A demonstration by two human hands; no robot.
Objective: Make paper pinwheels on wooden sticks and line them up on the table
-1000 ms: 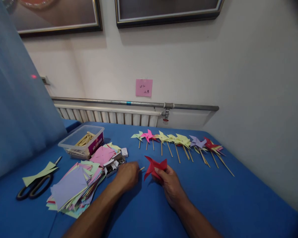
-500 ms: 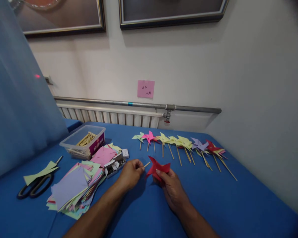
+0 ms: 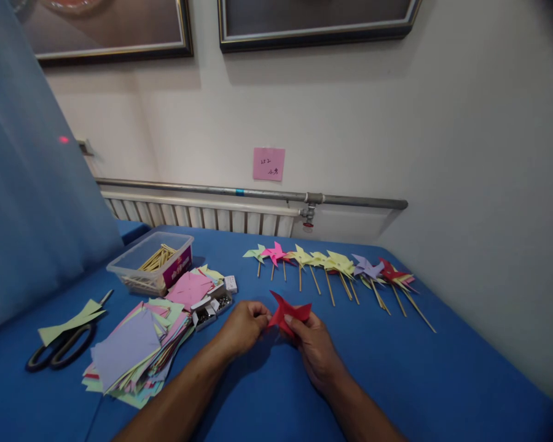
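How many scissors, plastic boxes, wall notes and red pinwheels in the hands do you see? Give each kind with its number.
Scissors: 1
Plastic box: 1
Pink note on wall: 1
Red pinwheel in the hands: 1
Total: 4

Red paper pinwheel (image 3: 289,314), held above table

Left hand (image 3: 242,325), right hand (image 3: 314,347): bare, forearms unsleeved

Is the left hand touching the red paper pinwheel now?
Touching. In the head view, the left hand has its fingertips against the left edge of the red pinwheel, with no gap; the right hand holds it underneath.
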